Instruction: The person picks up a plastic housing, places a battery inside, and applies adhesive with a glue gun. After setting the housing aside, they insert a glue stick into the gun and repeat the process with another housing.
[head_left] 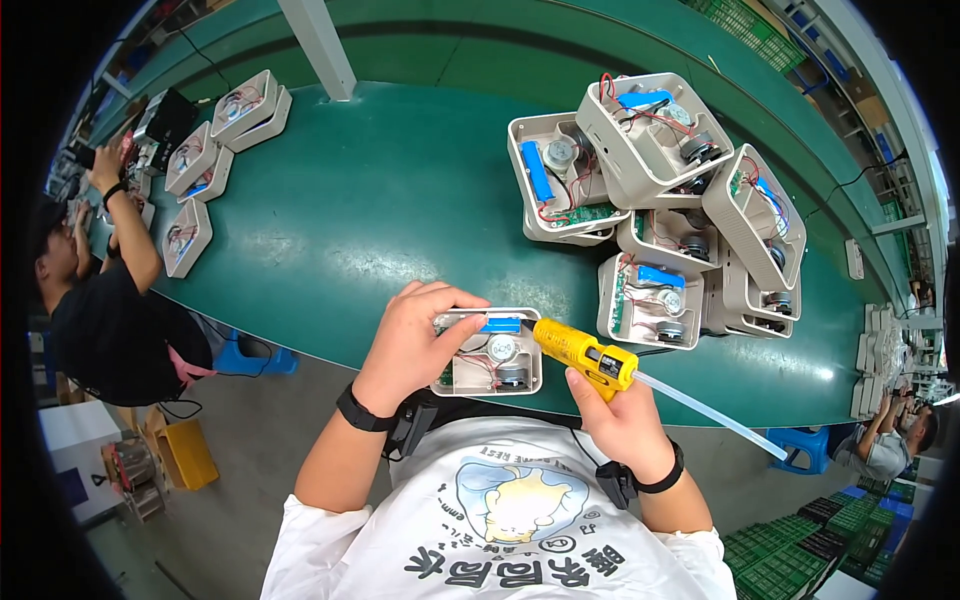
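A white plastic housing [488, 386] lies open side up at the table's near edge. Inside it are a blue cylindrical battery [501, 325], a round silver part [501, 348] and a dark round part [513, 376]. My left hand [418, 332] grips the housing's left side, its thumb reaching over the rim by the battery. In my right hand [622, 422] is a yellow hot glue gun [578, 352], its nozzle at the housing's upper right corner beside the battery's end. A long translucent glue stick [710, 415] sticks out of the gun's back.
Several similar housings [640, 150] with batteries and wires are piled on the green table [380, 200] at the right; one housing [618, 340] stands close beyond the glue gun. More housings [186, 238] line the far left. Co-workers [130, 300] sit left and right, near blue stools [250, 355].
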